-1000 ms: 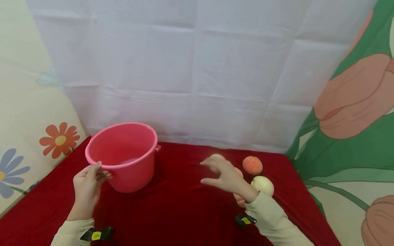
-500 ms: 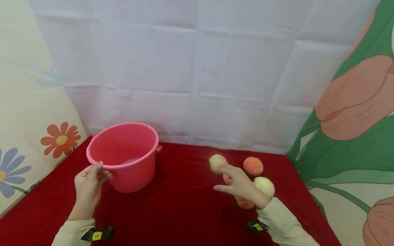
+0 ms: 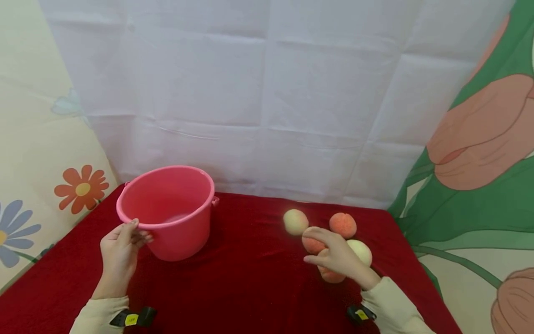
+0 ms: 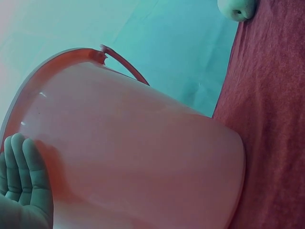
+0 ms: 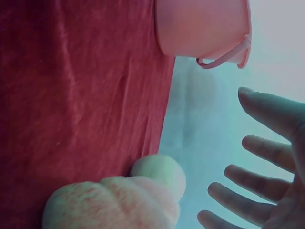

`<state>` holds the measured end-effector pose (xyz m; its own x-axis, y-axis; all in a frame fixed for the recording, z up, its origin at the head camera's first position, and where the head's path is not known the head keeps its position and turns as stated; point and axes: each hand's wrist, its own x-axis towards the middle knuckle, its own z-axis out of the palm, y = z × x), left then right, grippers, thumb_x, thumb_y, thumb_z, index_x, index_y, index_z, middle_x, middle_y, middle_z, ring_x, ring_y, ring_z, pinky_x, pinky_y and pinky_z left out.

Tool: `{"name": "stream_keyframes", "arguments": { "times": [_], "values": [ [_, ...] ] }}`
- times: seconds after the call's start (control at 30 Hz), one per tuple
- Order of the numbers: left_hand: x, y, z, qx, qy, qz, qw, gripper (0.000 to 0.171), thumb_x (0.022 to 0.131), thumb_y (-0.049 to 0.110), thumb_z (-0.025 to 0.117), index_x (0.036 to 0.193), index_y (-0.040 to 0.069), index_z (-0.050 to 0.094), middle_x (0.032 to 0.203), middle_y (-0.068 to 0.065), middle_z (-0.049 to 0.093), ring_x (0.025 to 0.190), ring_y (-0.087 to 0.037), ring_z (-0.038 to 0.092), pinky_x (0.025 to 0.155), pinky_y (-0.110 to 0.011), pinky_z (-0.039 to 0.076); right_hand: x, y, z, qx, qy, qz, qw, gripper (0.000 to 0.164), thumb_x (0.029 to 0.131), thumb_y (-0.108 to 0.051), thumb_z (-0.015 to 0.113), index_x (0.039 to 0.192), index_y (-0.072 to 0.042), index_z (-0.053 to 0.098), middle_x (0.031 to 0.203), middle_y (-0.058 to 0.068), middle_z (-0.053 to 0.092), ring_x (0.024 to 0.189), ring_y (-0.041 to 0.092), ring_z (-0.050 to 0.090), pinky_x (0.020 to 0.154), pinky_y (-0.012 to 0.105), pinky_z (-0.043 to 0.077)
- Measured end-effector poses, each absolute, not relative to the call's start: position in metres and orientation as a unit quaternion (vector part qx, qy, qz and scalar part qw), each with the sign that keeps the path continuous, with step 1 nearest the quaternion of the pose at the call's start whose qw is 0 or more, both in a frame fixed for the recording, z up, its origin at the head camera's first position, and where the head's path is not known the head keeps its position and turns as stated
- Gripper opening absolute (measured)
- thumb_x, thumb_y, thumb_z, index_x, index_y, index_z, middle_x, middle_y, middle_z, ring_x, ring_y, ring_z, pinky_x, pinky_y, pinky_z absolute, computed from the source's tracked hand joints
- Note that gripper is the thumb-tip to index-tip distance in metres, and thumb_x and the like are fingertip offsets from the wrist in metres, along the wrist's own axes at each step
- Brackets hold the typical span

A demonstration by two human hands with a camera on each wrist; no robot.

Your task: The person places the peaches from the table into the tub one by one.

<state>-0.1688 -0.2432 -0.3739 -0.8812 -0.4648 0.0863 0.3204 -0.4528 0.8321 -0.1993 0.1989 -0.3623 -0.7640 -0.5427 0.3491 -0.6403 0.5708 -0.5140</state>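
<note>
The left hand (image 3: 118, 255) pinched the near rim of a round pink plastic bucket (image 3: 185, 236) standing on a dark red velvety cloth (image 3: 233, 292). Right of the bucket, the right hand (image 3: 341, 257) hung near round orange-pink peaches (image 3: 343, 226) and pale-yellow fruits (image 3: 295, 222), fingers extended, grasping nothing.

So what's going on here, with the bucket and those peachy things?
A person's left grip is pinching the rim of a pink bucket. The right grip is beside five round, peach-like fruits, with its fingers spread and nothing in it. The fruits, some orange and some pale, lie on the red cloth to the right of the bucket. No fruit shows inside the bucket.
</note>
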Motion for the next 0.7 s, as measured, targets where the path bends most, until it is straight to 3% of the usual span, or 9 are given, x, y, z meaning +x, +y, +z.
{"name": "stream_keyframes", "arguments": {
  "times": [0.1, 0.27, 0.47, 0.7],
  "values": [
    [-0.169, -0.243, -0.374, 0.077, -0.468, -0.850, 0.230, 0.022, 0.089, 0.013, 0.058, 0.071, 0.005, 0.069, 0.060, -0.004, 0.064, 0.052, -0.013, 0.062, 0.054, -0.022, 0.054, -0.199, 0.204, -0.366, 0.323, -0.893, 0.302, 0.085, 0.050, 0.072, -0.015, 0.077, 0.116, -0.002, 0.058, 0.116, 0.014, 0.059, 0.099, 0.022, 0.058, 0.073, 0.033, 0.052],
    [-0.169, -0.243, -0.374, 0.083, -0.467, -0.850, 0.229, 0.022, 0.089, 0.013, 0.058, 0.071, 0.006, 0.069, 0.060, -0.004, 0.064, 0.052, -0.013, 0.062, 0.054, -0.022, 0.054, -0.196, 0.212, -0.372, 0.299, -0.909, 0.271, 0.103, 0.051, 0.071, -0.018, 0.077, 0.115, 0.001, 0.059, 0.115, 0.015, 0.060, 0.095, 0.026, 0.059, 0.075, 0.038, 0.050],
    [-0.169, -0.243, -0.374, 0.088, -0.466, -0.849, 0.232, 0.022, 0.089, 0.013, 0.059, 0.071, 0.006, 0.069, 0.059, -0.004, 0.063, 0.052, -0.013, 0.062, 0.053, -0.023, 0.054, -0.194, 0.222, -0.379, 0.304, -0.914, 0.225, 0.145, 0.041, 0.070, -0.017, 0.076, 0.105, -0.002, 0.064, 0.104, 0.008, 0.063, 0.098, 0.030, 0.058, 0.078, 0.042, 0.049],
    [-0.169, -0.243, -0.374, 0.085, -0.464, -0.850, 0.234, 0.022, 0.089, 0.013, 0.059, 0.071, 0.005, 0.069, 0.059, -0.004, 0.063, 0.051, -0.013, 0.062, 0.053, -0.023, 0.054, -0.192, 0.231, -0.388, 0.284, -0.928, 0.191, 0.147, 0.045, 0.065, -0.014, 0.080, 0.104, 0.001, 0.064, 0.106, 0.014, 0.061, 0.096, 0.031, 0.058, 0.078, 0.043, 0.049]
  ]
}}
